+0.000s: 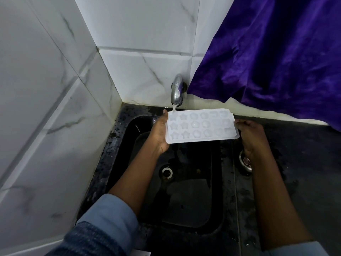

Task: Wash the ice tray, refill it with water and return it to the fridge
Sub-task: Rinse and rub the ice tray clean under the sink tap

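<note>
While water is running from the tap (176,93) | both hands' grip is closing on the ice tray (201,126) ends: left hand (160,133), right hand (249,133) | tray is hovering over the sink (184,209).

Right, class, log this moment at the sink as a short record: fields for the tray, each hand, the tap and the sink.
tray: white ice tray, held level above the sink, moulds facing up
left hand: left hand holds the tray's left end
right hand: right hand holds the tray's right end
tap: metal tap running, stream landing on the tray's far left corner
sink: dark sink, drain visible below the tray
</note>
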Demonstrator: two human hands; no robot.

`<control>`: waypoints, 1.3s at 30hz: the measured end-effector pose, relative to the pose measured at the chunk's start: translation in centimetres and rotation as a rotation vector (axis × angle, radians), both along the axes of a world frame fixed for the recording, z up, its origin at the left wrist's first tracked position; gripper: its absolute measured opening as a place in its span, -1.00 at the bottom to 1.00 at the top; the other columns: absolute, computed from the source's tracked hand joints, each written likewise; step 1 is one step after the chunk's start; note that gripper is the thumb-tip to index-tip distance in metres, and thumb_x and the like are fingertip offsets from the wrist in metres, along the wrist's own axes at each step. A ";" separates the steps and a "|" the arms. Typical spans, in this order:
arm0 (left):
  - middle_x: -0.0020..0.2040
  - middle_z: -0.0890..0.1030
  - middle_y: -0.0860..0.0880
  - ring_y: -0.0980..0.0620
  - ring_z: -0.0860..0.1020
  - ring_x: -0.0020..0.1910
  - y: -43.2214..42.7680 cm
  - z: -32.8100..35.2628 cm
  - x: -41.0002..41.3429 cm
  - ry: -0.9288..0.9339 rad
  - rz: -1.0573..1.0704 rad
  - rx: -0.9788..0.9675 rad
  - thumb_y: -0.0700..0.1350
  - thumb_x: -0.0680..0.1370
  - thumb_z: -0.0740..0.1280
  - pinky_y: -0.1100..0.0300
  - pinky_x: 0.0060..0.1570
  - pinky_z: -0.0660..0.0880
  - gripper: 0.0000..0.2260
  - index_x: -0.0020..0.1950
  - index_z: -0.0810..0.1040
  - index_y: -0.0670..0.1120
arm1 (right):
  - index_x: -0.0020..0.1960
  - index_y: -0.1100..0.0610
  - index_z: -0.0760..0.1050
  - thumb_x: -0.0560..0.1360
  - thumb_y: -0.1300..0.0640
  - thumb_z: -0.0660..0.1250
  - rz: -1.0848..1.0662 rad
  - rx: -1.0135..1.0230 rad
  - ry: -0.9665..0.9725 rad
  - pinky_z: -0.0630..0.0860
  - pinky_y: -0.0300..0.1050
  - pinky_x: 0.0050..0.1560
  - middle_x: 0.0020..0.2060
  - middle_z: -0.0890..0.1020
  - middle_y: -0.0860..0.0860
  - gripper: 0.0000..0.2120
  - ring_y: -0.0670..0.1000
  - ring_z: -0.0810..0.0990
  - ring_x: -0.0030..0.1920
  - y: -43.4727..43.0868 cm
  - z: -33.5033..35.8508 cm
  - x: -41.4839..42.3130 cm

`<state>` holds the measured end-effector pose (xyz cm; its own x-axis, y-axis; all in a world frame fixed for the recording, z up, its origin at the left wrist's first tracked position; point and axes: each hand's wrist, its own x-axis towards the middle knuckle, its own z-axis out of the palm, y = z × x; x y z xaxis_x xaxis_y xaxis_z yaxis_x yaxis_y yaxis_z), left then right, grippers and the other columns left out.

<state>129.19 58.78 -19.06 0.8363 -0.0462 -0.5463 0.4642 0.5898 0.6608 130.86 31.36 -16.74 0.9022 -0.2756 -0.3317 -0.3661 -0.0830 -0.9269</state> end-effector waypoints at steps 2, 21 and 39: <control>0.25 0.70 -0.21 -0.23 0.69 0.20 -0.1 0.2 0.3 -0.006 -0.002 0.001 0.28 0.70 0.14 -0.19 0.21 0.59 -0.44 0.29 0.64 -0.16 | -0.04 0.03 0.70 0.56 0.19 0.39 -0.011 0.002 -0.002 0.60 0.14 0.23 0.01 0.74 0.07 -0.87 0.16 0.69 0.13 0.1 0.2 0.2; 0.15 0.73 -0.23 -0.21 0.73 0.07 5.8 1.4 1.4 -0.052 0.064 -0.027 0.24 0.72 0.10 -0.07 -0.05 0.68 -0.43 0.31 0.60 -0.22 | 0.06 0.12 0.67 0.61 0.20 0.34 0.094 0.018 0.000 0.64 0.11 0.18 0.05 0.72 0.11 -0.87 0.14 0.68 0.11 6.1 1.1 2.9; 0.22 0.70 -0.22 -0.20 0.73 0.09 13.1 1.7 -2.6 -0.063 0.218 0.021 0.08 0.73 0.16 -0.08 -0.06 0.69 -0.58 0.27 0.64 -0.20 | 0.03 0.19 0.68 0.61 0.29 0.29 0.258 0.123 0.013 0.63 0.02 0.00 -0.07 0.77 0.10 -0.83 0.08 0.71 -0.08 13.6 0.9 2.0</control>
<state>126.64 71.87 -17.33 0.8580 0.1501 -0.4912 0.2843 0.6576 0.6977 132.89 44.92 -15.86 0.9328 0.0062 -0.3604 -0.3593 -0.0619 -0.9312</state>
